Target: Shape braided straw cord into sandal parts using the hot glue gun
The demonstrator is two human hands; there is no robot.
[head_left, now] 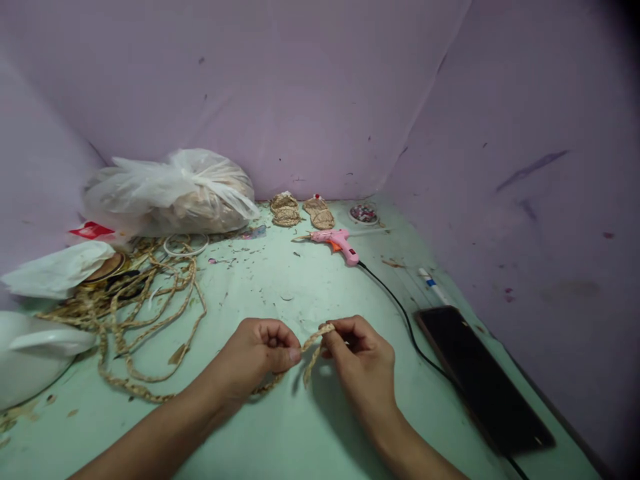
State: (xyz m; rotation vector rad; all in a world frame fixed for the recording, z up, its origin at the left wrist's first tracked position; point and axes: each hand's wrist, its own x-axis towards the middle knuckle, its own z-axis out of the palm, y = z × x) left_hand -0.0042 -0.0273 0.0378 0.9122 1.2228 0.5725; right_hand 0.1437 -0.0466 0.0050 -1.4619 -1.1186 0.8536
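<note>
A braided straw cord [313,339] is stretched between my two hands near the front middle of the table. My left hand [265,350] pinches it between thumb and fingers. In my right hand [357,347] the cord is pinched where it folds over, and a short end hangs down between the hands. From under my left wrist the cord runs left to a loose heap of braided loops [145,320]. Beyond the hands lies a pink glue gun [337,243], its nozzle to the left.
Two small woven slippers [286,210] and a dish of beads [364,213] stand at the back. A stuffed plastic bag [180,197] is back left, a white container [35,353] front left. Right are a black phone [483,380], a marker [433,287] and a black cable [400,307].
</note>
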